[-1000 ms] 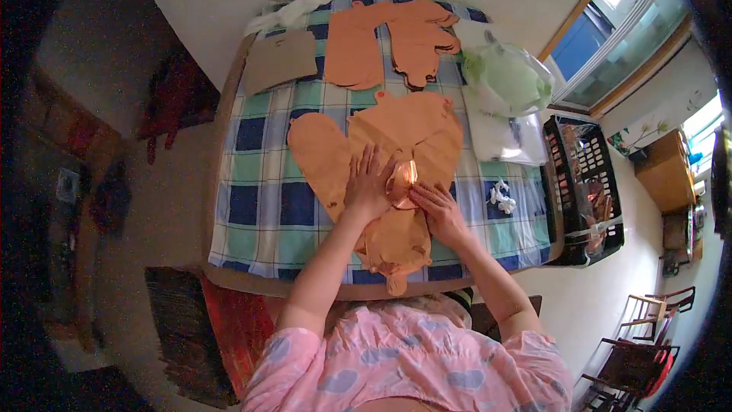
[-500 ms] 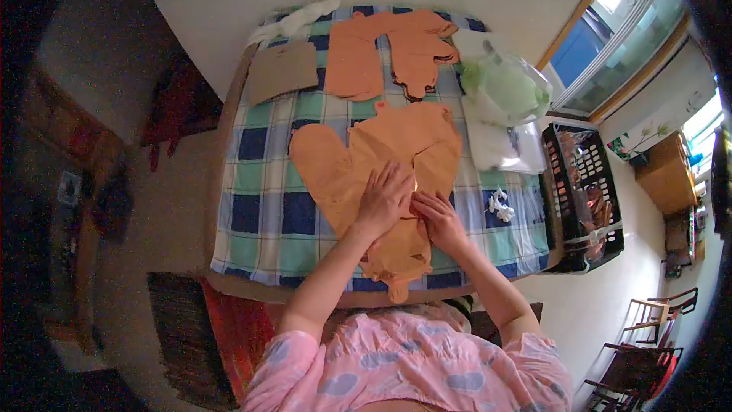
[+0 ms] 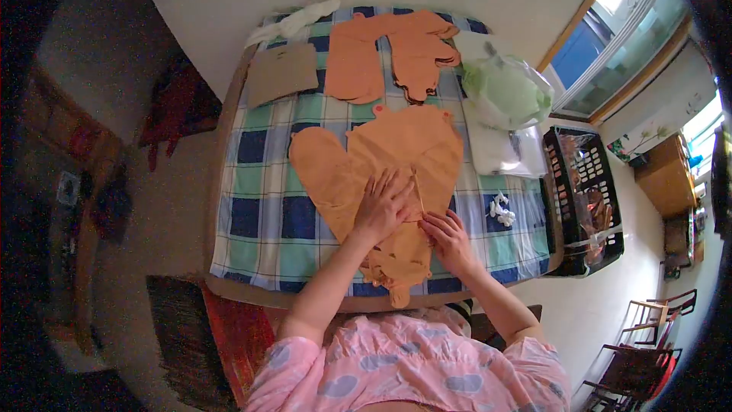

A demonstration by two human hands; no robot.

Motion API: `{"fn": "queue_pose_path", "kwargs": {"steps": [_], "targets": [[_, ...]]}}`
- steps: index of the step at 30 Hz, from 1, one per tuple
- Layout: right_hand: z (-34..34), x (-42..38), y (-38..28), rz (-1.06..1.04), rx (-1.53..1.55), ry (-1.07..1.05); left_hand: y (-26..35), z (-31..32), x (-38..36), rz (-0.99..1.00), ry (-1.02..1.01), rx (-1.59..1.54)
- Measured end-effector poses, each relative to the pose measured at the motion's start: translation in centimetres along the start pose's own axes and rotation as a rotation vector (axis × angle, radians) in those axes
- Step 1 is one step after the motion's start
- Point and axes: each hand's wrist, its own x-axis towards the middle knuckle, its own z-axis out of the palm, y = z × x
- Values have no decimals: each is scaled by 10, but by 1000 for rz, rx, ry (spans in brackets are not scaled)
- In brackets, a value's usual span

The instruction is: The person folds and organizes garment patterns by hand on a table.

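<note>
A large flat orange-tan sheet (image 3: 404,133), shaped with rounded lobes and small tabs like a deflated foil balloon, lies spread on the checked cloth. Its narrow, crumpled end (image 3: 400,271) reaches the near edge of the bed. My left hand (image 3: 381,210) presses flat on the middle of the sheet, fingers somewhat apart. Beside it, my right hand (image 3: 448,240) has its fingers bent together at the sheet's right part. A thin pale line (image 3: 419,192), a strip or a slit, runs down toward the right fingertips. What those fingers pinch is hidden.
Toward the back lie similar orange shapes (image 3: 354,57), a grey-brown flat piece (image 3: 282,72) and a white bundle (image 3: 297,21). At right are a pale green plastic bag (image 3: 507,91), clear plastic sheets (image 3: 507,149), small white bits (image 3: 501,210) and a black crate (image 3: 560,183).
My right hand has shifted slightly right and toward me, away from the left hand. The thin pale line between them shows more fully. The left hand has barely moved.
</note>
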Motion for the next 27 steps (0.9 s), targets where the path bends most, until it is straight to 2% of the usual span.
{"fn": "queue_pose_path", "kwargs": {"steps": [4,7,10,20,27], "targets": [[0,-1,1,27,-15,-10,1,2,-2,-21,-4,-18],[-1,7,-6,139,114,44,2,1,-2,-30,-23,5],[6,22,-22,205,25,-17,4,-1,0,-31,-25,32],[21,13,-4,132,-57,-65,1,-1,-1,-22,-47,-37],[9,21,-17,174,-44,-57,-8,14,1,-161,23,3]]}}
